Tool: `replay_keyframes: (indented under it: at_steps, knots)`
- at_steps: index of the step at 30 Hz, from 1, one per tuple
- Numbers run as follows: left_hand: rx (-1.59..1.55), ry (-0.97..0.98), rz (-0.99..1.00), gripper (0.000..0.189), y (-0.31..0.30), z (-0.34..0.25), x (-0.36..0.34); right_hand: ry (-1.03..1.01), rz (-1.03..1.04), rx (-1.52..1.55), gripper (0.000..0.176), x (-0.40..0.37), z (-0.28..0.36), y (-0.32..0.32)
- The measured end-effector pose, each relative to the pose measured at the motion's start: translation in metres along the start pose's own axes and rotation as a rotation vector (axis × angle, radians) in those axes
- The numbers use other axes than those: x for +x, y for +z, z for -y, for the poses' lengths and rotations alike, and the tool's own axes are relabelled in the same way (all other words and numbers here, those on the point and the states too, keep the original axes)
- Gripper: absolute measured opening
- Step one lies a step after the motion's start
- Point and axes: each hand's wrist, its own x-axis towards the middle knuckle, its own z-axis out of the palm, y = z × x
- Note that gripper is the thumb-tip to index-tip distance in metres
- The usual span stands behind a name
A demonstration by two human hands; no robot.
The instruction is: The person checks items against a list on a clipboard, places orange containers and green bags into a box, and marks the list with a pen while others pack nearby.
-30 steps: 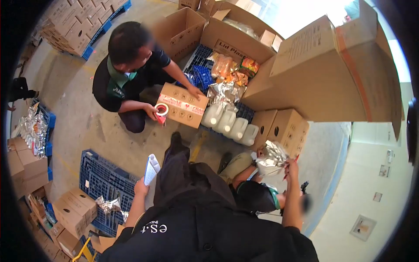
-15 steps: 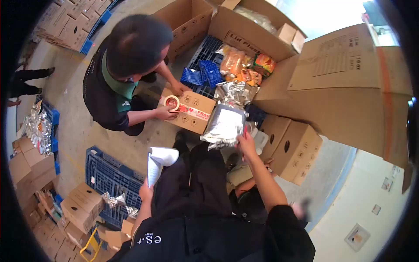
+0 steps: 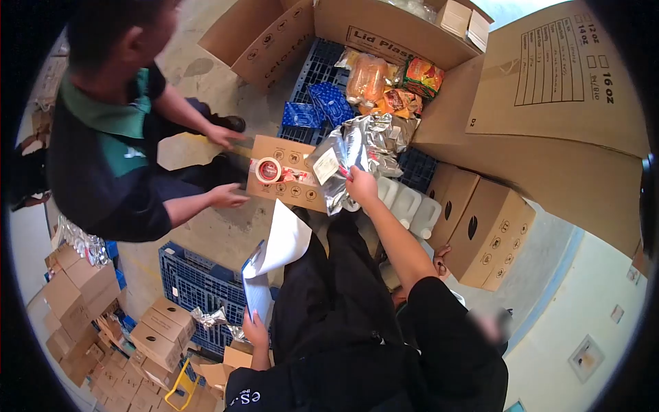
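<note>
My left hand (image 3: 257, 332) is closed on the lower edge of a blue clipboard (image 3: 257, 295), whose white sheets (image 3: 287, 237) curl up off it. My right hand (image 3: 362, 187) grips the edge of a silver foil pouch (image 3: 336, 161) with a white label, lifted and tilted. Something thin and red shows at those fingers. Just left of the pouch is a closed carton (image 3: 288, 147) with red and white fragile tape and a tape roll (image 3: 268, 171) on top. More foil pouches (image 3: 391, 137) lie beyond my right hand.
A co-worker's hands (image 3: 228, 196) are beside the carton. Blue packets (image 3: 303, 115) and orange food bags (image 3: 367, 79) sit on a dark pallet (image 3: 319, 69). White jugs (image 3: 424, 218) and cartons (image 3: 480, 220) stand right, below a large open box (image 3: 446, 130). Another person crouches at lower right.
My right hand has raised and tilted the foil pouch off the others, uncovering the white jugs. The co-worker's hands have left the carton and tape roll. The clipboard has shifted right.
</note>
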Motion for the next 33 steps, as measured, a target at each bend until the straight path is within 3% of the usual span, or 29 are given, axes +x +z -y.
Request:
replay_keyframes:
  at_steps: [4,7,10,12,13,16,18,23,25,26,28,29,30,33]
  knots:
    - [-0.164,-0.028,-0.081,0.028,-0.026,-0.045,0.022,0.026,0.058,-0.014,0.018,0.006,-0.029,-0.015]
    - [-0.302,-0.031,-0.176,0.023,-0.045,-0.07,0.045,0.08,-0.066,0.263,0.021,-0.03,-0.044,-0.051]
    - [-0.547,-0.066,-0.098,0.021,-0.055,-0.103,0.087,0.214,-0.158,0.34,0.021,-0.063,-0.047,-0.086]
    - [-0.492,-0.024,0.035,0.019,-0.062,-0.118,0.121,0.297,-0.195,0.279,0.021,-0.077,-0.049,-0.107]
    - [-0.674,-0.016,0.045,0.017,-0.052,-0.115,0.136,0.313,-0.203,0.284,0.021,-0.083,-0.054,-0.11]
    - [-0.765,0.002,0.16,0.016,-0.046,-0.134,0.179,0.342,-0.308,0.15,0.021,-0.082,-0.077,-0.127]
    - [-0.81,-0.064,0.22,0.016,-0.049,-0.143,0.194,0.487,-0.279,-0.059,0.021,-0.07,-0.101,-0.126]
    - [-1.065,-0.061,0.326,0.025,-0.053,-0.138,0.231,0.682,-0.27,0.036,0.03,-0.013,-0.205,-0.059]
    - [-1.131,-0.084,0.361,0.032,-0.062,-0.138,0.245,0.718,-0.57,-0.035,0.022,0.016,-0.251,-0.022]
    - [-1.177,-0.087,0.399,0.032,-0.064,-0.128,0.255,0.717,-0.578,-0.035,0.022,0.033,-0.265,-0.016]
    - [-1.212,-0.131,0.348,0.031,-0.072,-0.118,0.269,0.868,-0.556,0.209,0.024,0.056,-0.274,-0.008]
    - [-1.233,-0.165,0.316,0.03,-0.059,-0.083,0.279,0.752,-0.575,0.312,0.02,0.061,-0.276,-0.006]
    - [-1.23,-0.167,0.321,0.03,-0.063,-0.087,0.282,0.758,-0.574,0.311,0.02,0.06,-0.26,-0.012]
    - [-1.186,-0.122,0.413,0.029,-0.083,-0.107,0.287,0.85,-0.409,0.699,0.014,0.05,-0.22,-0.034]
